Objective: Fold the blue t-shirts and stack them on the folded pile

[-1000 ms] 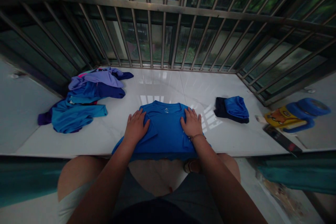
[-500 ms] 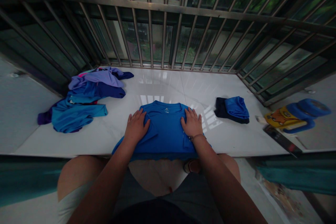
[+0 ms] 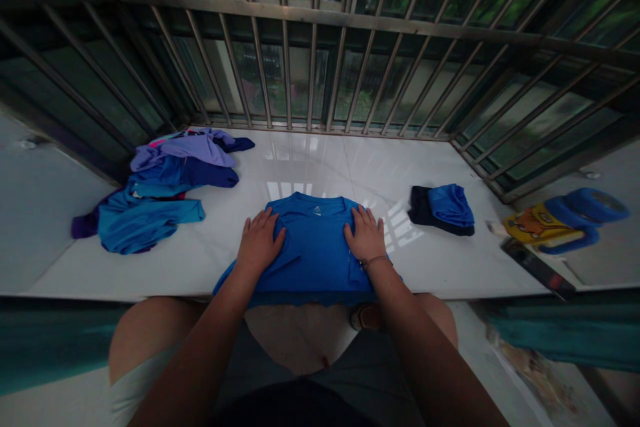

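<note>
1. Metal window bars enclose the far side and both ends of a glossy white tiled ledge; green foliage shows beyond them.
2. On the near middle of the ledge lies a bright blue short-sleeved shirt, collar pointing toward the bars, with both sides folded inward. Its lower hem hangs over the near edge of the ledge, above the person's knees.
3. Left hand: palm down, fingers spread, pressed flat on the left folded edge of the shirt. Nothing is clasped; the hand is open.
4. Right hand: palm down, fingers extended, pressed flat on the right folded edge of the shirt. It is likewise open and grips nothing. A thin band sits at the wrist.
5. At the far left of the ledge, well apart from the shirt, lies a loose heap of blue, navy and lilac garments.
6. To the right of the shirt, apart from it, sits a small folded stack of black and blue cloth.
7. Beyond the ledge on the right rest two rounded blue objects beside a yellow printed packet.
</note>
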The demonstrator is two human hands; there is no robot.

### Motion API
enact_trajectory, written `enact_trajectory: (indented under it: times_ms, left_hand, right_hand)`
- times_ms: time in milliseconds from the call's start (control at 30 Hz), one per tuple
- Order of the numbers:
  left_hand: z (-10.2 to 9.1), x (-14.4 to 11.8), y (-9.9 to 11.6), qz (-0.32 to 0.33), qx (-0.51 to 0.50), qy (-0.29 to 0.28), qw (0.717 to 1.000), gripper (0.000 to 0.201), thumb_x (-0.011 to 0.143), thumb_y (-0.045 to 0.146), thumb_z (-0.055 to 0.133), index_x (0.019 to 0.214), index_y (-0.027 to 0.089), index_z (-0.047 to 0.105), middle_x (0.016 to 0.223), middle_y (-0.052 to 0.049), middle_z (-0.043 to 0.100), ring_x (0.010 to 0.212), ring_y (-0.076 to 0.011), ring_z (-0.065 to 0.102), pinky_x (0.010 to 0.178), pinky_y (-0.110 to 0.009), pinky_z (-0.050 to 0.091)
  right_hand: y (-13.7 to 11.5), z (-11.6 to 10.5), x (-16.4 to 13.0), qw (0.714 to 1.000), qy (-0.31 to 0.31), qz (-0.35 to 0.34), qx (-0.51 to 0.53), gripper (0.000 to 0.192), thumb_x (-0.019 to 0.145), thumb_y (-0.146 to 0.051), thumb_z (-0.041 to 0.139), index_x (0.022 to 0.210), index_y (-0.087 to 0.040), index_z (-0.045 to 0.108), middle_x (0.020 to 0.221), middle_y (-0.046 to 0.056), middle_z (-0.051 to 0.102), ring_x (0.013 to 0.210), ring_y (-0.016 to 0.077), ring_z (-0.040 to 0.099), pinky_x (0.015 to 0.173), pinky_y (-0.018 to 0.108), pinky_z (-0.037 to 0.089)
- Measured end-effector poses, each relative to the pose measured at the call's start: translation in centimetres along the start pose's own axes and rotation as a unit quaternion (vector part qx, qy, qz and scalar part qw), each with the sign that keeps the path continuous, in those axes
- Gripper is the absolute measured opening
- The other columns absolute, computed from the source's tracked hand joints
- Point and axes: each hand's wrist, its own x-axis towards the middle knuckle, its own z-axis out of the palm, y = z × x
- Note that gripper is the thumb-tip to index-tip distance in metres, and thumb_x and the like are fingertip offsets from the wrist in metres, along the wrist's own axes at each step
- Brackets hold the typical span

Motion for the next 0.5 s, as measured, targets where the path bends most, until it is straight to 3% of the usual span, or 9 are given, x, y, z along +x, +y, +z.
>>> enact_trajectory:
  times_ms: [133, 300, 500]
  left_hand:
    - [0.03, 0.0, -0.05, 0.005, 0.0, 0.003, 1.0, 0.056, 0.115, 0.045, 0.049, 0.162, 0.017, 0.063, 0.18, -0.018, 0.049, 0.165, -0.0393, 0.048, 0.139, -0.067, 0.032]
    - [0.0, 0.06, 0.02, -0.005, -0.008, 0.003, 1.0, 0.056, 0.114, 0.045, 0.05, 0.164, 0.022, 0.062, 0.18, -0.016, 0.05, 0.166, -0.0381, 0.048, 0.14, -0.067, 0.031]
    - [0.28, 0.2, 0.22, -0.014, 0.0, -0.008, 1.0, 0.065, 0.115, 0.052, 0.046, 0.17, 0.02, 0.056, 0.185, -0.018, 0.042, 0.17, -0.0401, 0.042, 0.14, -0.069, 0.029]
  right_hand:
    - [-0.06, -0.02, 0.02, 1.0, 0.002, 0.002, 0.007, 0.068, 0.115, -0.044, 0.042, 0.178, -0.018, 0.044, 0.189, 0.013, 0.035, 0.176, 0.0356, 0.028, 0.142, 0.068, 0.016]
    - [0.03, 0.05, 0.09, 1.0, 0.002, 0.0, 0.014, 0.068, 0.115, -0.045, 0.042, 0.178, -0.019, 0.044, 0.189, 0.013, 0.034, 0.176, 0.0358, 0.027, 0.141, 0.068, 0.016]
    - [0.13, 0.19, 0.08, 1.0, 0.001, 0.0, 0.003, 0.069, 0.116, -0.046, 0.039, 0.179, -0.018, 0.043, 0.189, 0.012, 0.034, 0.176, 0.0353, 0.026, 0.142, 0.068, 0.017]
